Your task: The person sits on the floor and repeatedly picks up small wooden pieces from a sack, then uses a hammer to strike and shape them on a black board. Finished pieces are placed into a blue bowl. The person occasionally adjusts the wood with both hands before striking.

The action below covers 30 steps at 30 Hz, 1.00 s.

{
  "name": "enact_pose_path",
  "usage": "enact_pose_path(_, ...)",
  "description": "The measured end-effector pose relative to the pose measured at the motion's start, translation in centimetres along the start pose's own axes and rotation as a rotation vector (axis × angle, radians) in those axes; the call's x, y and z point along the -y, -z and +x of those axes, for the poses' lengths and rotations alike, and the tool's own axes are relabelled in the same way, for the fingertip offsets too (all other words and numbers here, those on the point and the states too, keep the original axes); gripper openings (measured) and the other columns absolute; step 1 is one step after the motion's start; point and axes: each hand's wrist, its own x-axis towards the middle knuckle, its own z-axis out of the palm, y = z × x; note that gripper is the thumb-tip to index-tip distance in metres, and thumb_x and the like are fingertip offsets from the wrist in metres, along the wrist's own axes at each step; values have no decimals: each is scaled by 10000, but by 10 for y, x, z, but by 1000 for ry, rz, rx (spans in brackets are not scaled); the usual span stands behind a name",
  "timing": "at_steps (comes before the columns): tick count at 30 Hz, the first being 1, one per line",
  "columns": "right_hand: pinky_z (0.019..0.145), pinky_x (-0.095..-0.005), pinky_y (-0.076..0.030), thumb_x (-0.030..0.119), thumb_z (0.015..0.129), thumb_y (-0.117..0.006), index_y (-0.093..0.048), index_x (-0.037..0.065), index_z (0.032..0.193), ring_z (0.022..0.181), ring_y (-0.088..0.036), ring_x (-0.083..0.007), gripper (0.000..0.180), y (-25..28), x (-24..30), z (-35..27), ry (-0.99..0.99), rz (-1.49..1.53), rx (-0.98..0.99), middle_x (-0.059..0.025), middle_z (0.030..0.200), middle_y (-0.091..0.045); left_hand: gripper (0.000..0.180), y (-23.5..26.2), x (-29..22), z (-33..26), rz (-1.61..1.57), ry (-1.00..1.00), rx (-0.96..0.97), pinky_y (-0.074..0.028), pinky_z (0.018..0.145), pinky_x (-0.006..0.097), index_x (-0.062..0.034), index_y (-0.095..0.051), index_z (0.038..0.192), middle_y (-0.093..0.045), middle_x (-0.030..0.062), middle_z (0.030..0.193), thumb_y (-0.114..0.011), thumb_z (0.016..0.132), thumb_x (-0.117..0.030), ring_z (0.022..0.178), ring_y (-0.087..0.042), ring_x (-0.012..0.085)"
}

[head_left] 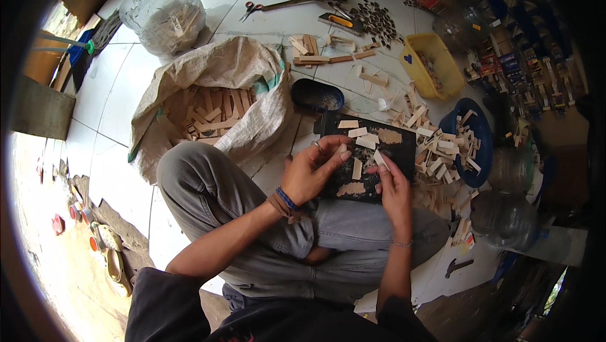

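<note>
My right hand (394,185) pinches a small flat wooden piece (380,159) between thumb and fingers, over a black board (334,126) in front of my crossed legs. To its left, my left hand (310,168) is closed above the board's left side, thumb and fingertips together on something small and pale that I cannot make out. Several short wooden pieces (357,168) lie on the board beside light brown patches (351,188) and pale dust. A heap of similar wooden pieces (435,153) spreads to the right of the board.
A woven sack (211,61) of wood strips stands at left, near a dark oval bowl (317,94). At right are a blue basin (483,137) and a yellow tub (414,48). Farther off lie scissors (251,9) and a saw (341,21); a hammer (458,267) is near my right knee.
</note>
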Motion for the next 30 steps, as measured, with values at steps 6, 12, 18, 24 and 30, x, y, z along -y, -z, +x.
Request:
enact_pose_path(6, 675, -203, -454, 156, 1100, -534, -577, 53, 1472, 822, -516, -38, 388, -16, -2, -28, -25, 393, -2, -19, 1122, -667, 334, -12, -1, -15, 371, -81, 132, -536, 935, 297, -50, -626, 1316, -762, 107, 1151, -699, 1000, -130, 1118, -695, 123)
enact_pose_path(12, 706, -226, -472, 70, 1046, -609, -524, 10, 1439, 857, -573, -61, 407, -16, 4, -37, 52, 510, 53, -51, 1091, -671, 343, -17, 7, -15, 30, -36, 166, -551, 974, 289, 17, -594, 1331, -714, 97, 1262, -654, 994, 5, 1181, -671, 160)
enact_pose_path(18, 726, -234, -470, 74, 1020, -657, -604, 41, 1255, 910, -628, -80, 243, -17, -6, -36, -10, 593, 4, -38, 1048, -676, 354, -13, 4, -16, 286, -8, 266, -521, 1010, 271, 9, -576, 1328, -680, 97, 1334, -664, 985, 12, 1217, -677, 191)
enact_pose_path(24, 728, -227, -464, 97, 1019, -671, -636, 44, 1231, 902, -598, -62, 221, -22, -9, -39, -15, 573, -31, -19, 1055, -674, 340, -14, 8, -17, 230, -12, 259, -549, 1012, 324, 20, -624, 1297, -732, 119, 1228, -703, 969, -26, 1164, -698, 194)
enact_pose_path(30, 733, -208, -455, 127, 1013, -684, -583, 38, 1331, 872, -554, -47, 346, -19, -5, -38, -20, 487, -24, -27, 1077, -674, 321, -12, 10, -16, 333, -90, 281, -556, 978, 340, -4, -654, 1260, -745, 117, 1210, -729, 961, -94, 1141, -719, 229)
